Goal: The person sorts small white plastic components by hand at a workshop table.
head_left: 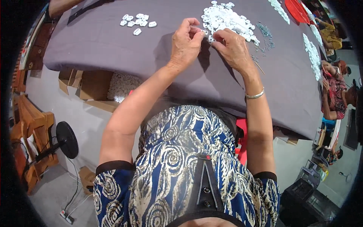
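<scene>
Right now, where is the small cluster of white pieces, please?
In the head view, the small cluster of white plastic pieces lies at upper left on the grey tablecloth, left of the person's left hand.

White pieces, plain grey tablecloth, blue garment with cream swirls, silver bangle, black fan

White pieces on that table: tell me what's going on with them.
At a cloth-covered table, a person's left hand pinches a small white piece; the right hand has its fingertips at another white piece close by. A heap of white pieces lies just beyond, thin grey pieces to its right, and a smaller white group sits apart, off left.
</scene>
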The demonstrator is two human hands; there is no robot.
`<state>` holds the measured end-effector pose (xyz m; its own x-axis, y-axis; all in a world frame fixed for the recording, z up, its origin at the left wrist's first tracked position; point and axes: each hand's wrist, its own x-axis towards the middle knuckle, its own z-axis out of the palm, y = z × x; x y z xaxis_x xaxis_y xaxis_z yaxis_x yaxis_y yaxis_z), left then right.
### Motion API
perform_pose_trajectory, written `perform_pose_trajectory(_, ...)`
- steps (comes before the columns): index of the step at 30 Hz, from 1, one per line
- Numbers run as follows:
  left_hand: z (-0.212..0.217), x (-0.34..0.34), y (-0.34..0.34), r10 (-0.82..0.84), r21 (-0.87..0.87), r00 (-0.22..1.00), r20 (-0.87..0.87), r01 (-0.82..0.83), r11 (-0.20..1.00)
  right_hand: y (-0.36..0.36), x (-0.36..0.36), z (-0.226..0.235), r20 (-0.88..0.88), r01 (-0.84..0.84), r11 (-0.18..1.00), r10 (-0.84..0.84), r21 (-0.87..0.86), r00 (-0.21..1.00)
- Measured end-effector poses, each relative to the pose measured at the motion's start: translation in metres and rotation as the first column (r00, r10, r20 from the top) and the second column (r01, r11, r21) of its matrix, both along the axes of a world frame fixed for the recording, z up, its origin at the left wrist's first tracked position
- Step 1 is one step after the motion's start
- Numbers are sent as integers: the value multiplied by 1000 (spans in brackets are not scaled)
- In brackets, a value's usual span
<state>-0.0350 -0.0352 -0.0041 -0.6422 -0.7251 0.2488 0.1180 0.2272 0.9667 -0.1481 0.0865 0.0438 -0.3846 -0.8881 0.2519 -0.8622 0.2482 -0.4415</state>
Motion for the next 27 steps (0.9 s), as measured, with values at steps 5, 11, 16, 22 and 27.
perform_pose_trajectory(5, 5, 3, 1, 13, -27, 999, 30, -12, 1000, -4, -4, -4, 88, -67, 997, 71, -48, 994)
perform_pose_trajectory(11, 4, 2, 2, -1, 20, 1000, -5, 1, 1000, 4, 5, -5, 216, 6, 985, 32, -173, 976)
perform_pose_trajectory(16, 6, 4, 3, -40, 52, 999, -13, 41, 998, 9, -1, -6, 262, -2, 957, 81, -289, 962)
perform_pose_trajectory(22, 7, 4, 6, -175, 61, 980, -93, 181, 982, 15, -3, -1, 614, 108, 972, 43, -207, 788)
perform_pose_trajectory(27, 9, 2, 6, -158, 73, 983, -94, 165, 984, 16, 0, 1, 822, 174, 966, 61, -192, 567)
